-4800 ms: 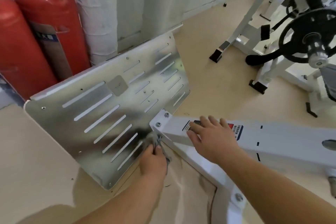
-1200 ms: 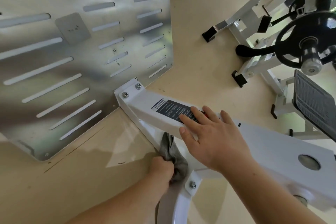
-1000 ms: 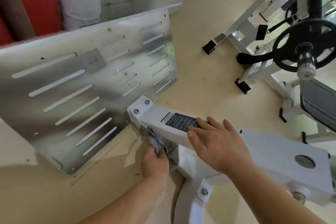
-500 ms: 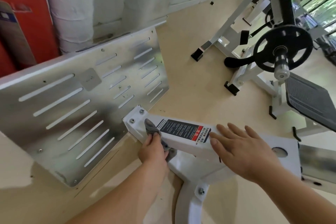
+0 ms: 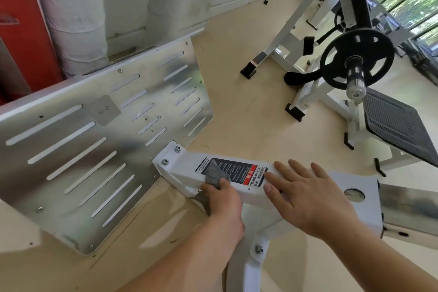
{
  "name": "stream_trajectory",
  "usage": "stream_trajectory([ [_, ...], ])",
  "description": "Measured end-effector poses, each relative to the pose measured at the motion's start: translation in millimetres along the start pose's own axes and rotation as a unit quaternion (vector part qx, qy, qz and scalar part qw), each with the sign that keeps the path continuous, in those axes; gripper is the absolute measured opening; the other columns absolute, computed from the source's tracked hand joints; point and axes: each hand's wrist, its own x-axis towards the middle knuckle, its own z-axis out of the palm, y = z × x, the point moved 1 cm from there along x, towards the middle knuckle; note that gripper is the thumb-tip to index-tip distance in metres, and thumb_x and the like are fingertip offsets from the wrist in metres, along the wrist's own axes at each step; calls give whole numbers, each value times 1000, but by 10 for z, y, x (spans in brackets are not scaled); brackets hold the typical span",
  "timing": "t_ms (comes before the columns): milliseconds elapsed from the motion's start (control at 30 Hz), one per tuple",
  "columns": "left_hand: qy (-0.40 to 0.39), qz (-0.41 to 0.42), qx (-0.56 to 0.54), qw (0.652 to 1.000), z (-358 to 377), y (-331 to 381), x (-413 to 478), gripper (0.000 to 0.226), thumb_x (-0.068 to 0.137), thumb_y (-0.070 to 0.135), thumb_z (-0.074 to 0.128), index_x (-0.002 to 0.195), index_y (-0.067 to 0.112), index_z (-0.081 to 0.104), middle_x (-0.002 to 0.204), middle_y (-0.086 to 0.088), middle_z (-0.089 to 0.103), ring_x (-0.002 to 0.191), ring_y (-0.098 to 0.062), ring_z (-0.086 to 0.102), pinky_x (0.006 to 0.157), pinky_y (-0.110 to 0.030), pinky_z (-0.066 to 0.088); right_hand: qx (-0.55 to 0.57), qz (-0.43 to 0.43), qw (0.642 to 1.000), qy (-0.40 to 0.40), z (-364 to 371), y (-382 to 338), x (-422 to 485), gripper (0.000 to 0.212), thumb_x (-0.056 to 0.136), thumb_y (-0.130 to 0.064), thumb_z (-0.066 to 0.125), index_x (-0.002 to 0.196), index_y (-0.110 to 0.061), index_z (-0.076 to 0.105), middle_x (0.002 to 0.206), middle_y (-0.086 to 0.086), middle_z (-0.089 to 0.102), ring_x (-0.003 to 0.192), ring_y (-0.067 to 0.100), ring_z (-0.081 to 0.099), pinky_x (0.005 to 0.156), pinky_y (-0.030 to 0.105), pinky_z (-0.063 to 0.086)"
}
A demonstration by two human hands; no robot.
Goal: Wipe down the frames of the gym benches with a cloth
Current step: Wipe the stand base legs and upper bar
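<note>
A white frame beam of a gym machine runs from a slotted metal footplate toward the lower right. It carries a black and red warning label. My left hand grips a grey cloth and holds it against the near side and top of the beam, over the left end of the label. My right hand rests flat on the beam with straight, spread fingers, just right of the label.
A red cylinder and white wrapped columns stand behind the footplate. At the right stands another white machine with a black weight plate and a black ribbed footplate. A white curved strut drops below the beam. Beige floor lies between the machines.
My left hand has brought the cloth up from the beam's underside onto its top and slid it right over the label. My right hand has shifted right along the beam.
</note>
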Motion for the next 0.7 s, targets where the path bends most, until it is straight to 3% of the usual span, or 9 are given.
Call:
stream_trajectory([
  [133, 48, 26, 92, 994, -290, 274, 439, 67, 101, 48, 41, 155, 20, 13, 155, -17, 34, 132, -42, 45, 109, -59, 41, 4, -1, 1000, -11, -9, 8, -28, 64, 101, -64, -2, 160, -43, 8, 170, -14, 4, 158, 17, 0, 126, 49, 3],
  [233, 95, 59, 177, 978, -481, 532, 422, 71, 106, 36, 45, 159, 3, 11, 162, -22, 23, 144, -41, 32, 117, -52, 34, -5, -1, 1000, -9, -25, -15, -18, 64, 101, -64, -2, 161, -42, 7, 171, -13, 4, 158, 18, 0, 126, 50, 3],
  [333, 47, 138, 211, 967, -291, 430, 105, 70, 111, 31, 34, 160, 1, -6, 169, -16, -13, 156, -32, -1, 124, -41, 9, -6, 0, 1000, -7, -20, -4, -5, 65, 101, -64, -1, 161, -42, 8, 171, -12, 6, 158, 19, 1, 126, 50, 4],
  [400, 7, 188, 201, 961, -141, 250, -165, 68, 111, 28, 31, 160, 4, -9, 167, -12, -22, 156, -26, -11, 124, -36, 0, -5, -2, 1000, -7, -14, -4, -9, 65, 101, -64, -2, 161, -42, 8, 171, -12, 6, 158, 19, 2, 126, 51, 4],
  [533, -46, 250, 156, 955, 22, 20, -452, 67, 110, 24, 36, 161, 7, -4, 168, -9, -21, 156, -21, -14, 127, -37, -2, 5, -2, 1000, -1, -4, -10, -4, 65, 100, -63, -3, 161, -42, 8, 171, -12, 5, 158, 19, 1, 126, 52, 4],
  [633, -29, 208, 197, 958, -167, 190, -129, 73, 109, 27, 41, 162, 8, -6, 167, -5, -25, 156, -24, -12, 127, -39, 0, 7, -5, 1000, -2, -1, -4, -3, 65, 100, -63, -4, 161, -42, 9, 171, -12, 6, 158, 19, 2, 126, 52, 4],
  [700, -9, 168, 213, 963, -370, 352, 125, 79, 107, 35, 45, 162, 10, -6, 169, -6, -16, 156, -30, -1, 126, -43, 8, 8, -5, 1000, -3, -4, -7, -23, 65, 100, -63, -4, 161, -42, 10, 170, -12, 7, 158, 19, 3, 126, 52, 5],
])
